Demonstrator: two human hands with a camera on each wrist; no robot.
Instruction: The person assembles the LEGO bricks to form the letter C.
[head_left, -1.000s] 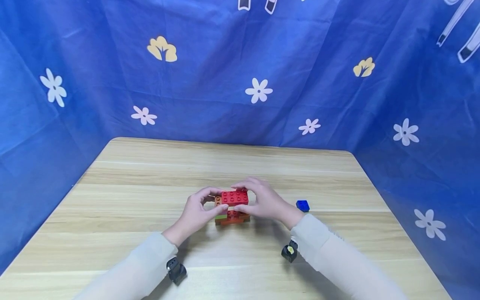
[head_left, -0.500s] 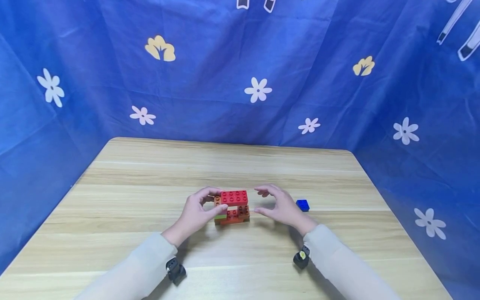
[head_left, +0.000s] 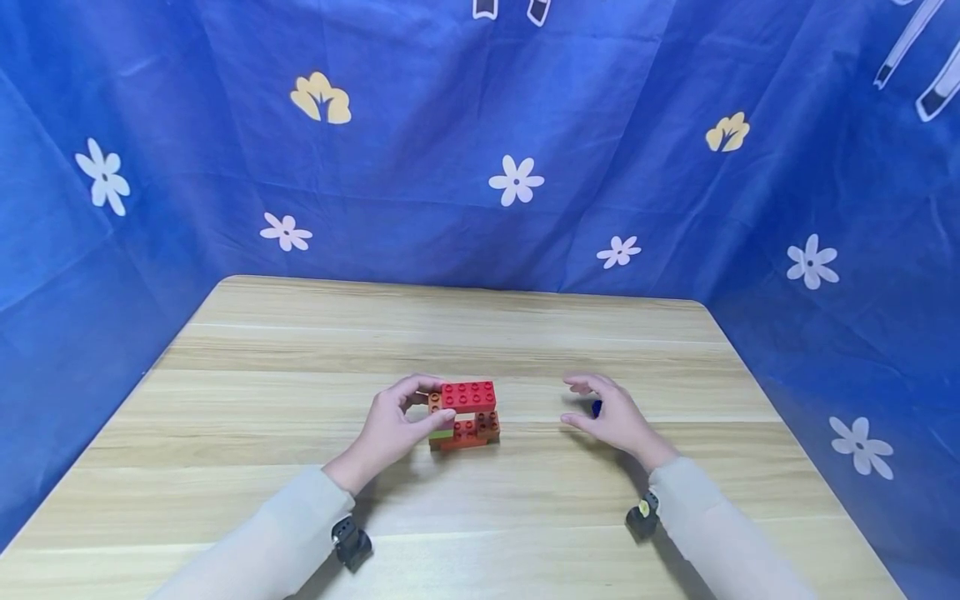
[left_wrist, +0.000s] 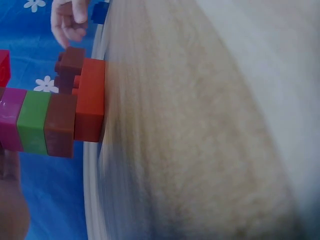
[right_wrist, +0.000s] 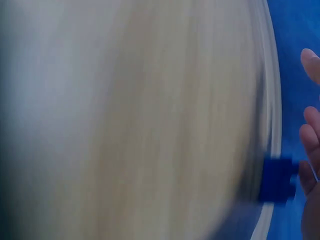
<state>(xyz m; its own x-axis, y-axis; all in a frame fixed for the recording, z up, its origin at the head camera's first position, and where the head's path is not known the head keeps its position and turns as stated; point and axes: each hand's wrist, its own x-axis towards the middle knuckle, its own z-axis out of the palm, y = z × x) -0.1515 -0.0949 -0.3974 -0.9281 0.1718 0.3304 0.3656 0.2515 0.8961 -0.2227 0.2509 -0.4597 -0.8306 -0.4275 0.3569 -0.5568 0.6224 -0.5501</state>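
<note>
My left hand grips the left side of a built-up toy brick structure on the table, thumb in front and fingers behind. A red brick spans its top, with a gap beneath. In the left wrist view, a magenta brick, a green brick and a brown brick form one column, beside an orange-red base brick. My right hand holds nothing, its thumb and fingers spread apart. It hovers by a small blue brick, partly hidden behind the hand in the head view.
The wood-grain table has rounded far corners. A blue curtain with white and yellow flowers hangs behind it and along both sides. A small black device is strapped at each sleeve cuff.
My right hand has let go of the structure and moved right to the blue brick, opening its fingers. The left hand keeps its grip, and the structure stays where it was.
</note>
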